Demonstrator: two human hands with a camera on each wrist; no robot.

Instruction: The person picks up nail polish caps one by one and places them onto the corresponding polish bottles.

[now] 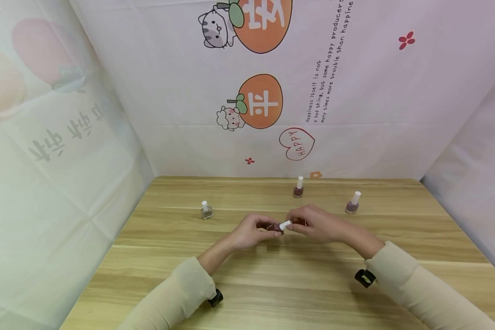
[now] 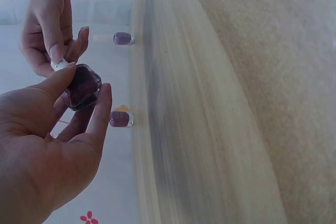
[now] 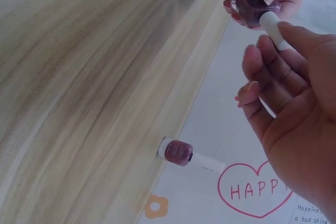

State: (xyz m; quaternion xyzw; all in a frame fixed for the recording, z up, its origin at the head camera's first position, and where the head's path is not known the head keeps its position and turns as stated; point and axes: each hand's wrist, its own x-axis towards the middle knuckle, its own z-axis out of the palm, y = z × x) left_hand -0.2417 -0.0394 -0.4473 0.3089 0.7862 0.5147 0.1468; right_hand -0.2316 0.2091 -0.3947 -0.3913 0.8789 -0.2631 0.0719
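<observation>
Over the middle of the table, a dark plum nail polish bottle with a white cap lies tilted between both hands. My left hand grips its glass body between thumb and fingers. From the other side my right hand pinches the white cap with thumb and fingertips. In the left wrist view the dark glass body shows between the left thumb and fingers. The right wrist view shows the cap at the right thumb, on the bottle's neck.
A clear nail polish bottle stands on the wooden table at left. Two mauve bottles with white caps stand farther back, one at the back middle, another nail polish bottle at right. Printed cloth hangs behind the table.
</observation>
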